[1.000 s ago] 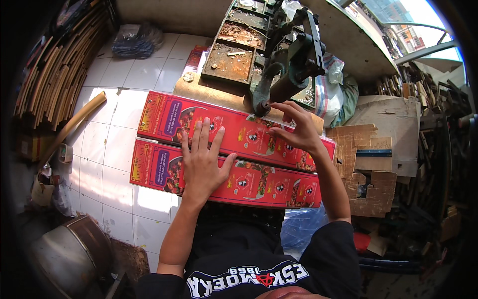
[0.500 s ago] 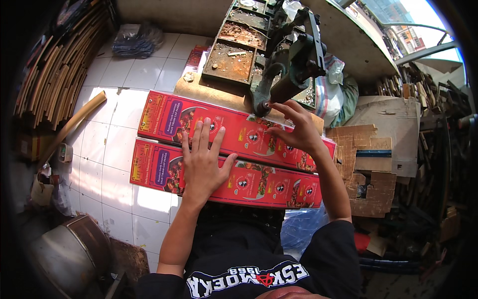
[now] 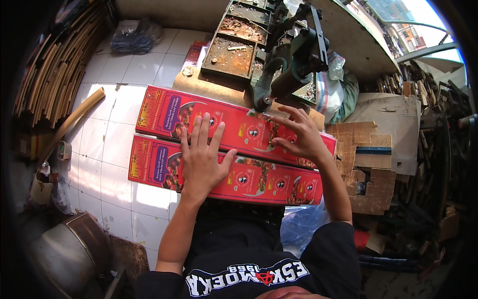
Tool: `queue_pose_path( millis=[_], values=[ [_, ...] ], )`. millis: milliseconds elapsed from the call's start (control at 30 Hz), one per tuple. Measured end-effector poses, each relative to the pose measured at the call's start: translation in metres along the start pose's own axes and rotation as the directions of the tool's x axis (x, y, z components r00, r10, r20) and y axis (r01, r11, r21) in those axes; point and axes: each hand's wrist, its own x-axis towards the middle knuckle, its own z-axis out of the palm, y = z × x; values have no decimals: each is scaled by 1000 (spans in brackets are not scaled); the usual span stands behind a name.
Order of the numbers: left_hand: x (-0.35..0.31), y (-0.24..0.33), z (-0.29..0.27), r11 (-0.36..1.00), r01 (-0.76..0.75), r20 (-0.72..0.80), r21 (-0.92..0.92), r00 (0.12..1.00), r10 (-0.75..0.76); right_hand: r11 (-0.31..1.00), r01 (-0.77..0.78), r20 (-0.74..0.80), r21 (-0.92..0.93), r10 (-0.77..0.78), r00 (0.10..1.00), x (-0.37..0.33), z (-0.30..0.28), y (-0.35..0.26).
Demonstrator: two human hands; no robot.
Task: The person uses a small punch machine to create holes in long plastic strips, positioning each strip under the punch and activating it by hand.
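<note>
Two long red printed panels, a far panel (image 3: 231, 119) and a near panel (image 3: 224, 182), lie side by side in front of me with a narrow dark gap between them. My left hand (image 3: 203, 167) rests flat with spread fingers across both panels, left of their middle. Over the right part of the far panel, my right hand (image 3: 296, 132) has its thumb and fingers apart, the fingertips near the panel's far edge. Just beyond those fingertips, the dark nose of a hand-operated press (image 3: 261, 101) stands at the far panel's edge. Nothing shows held in either hand.
A rusty compartment tray (image 3: 229, 57) with small metal bits adjoins the press. Wooden strips (image 3: 64, 65) are stacked at left. Torn cardboard (image 3: 368, 172) lies at right, below a white sack (image 3: 326, 94). A metal drum (image 3: 72, 249) stands at lower left on the tiled floor (image 3: 117, 164).
My right hand has drawn back slightly from the press nose, its index finger lower. Both panels have shifted slightly, and my left hand has stayed flat on them.
</note>
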Motion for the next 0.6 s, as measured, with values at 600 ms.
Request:
queue_pose_path(
  millis=[600],
  values=[
    [1, 1, 0, 1000, 18, 41, -4, 999, -17, 974, 53, -55, -221, -66, 996, 1, 10, -10]
  ],
)
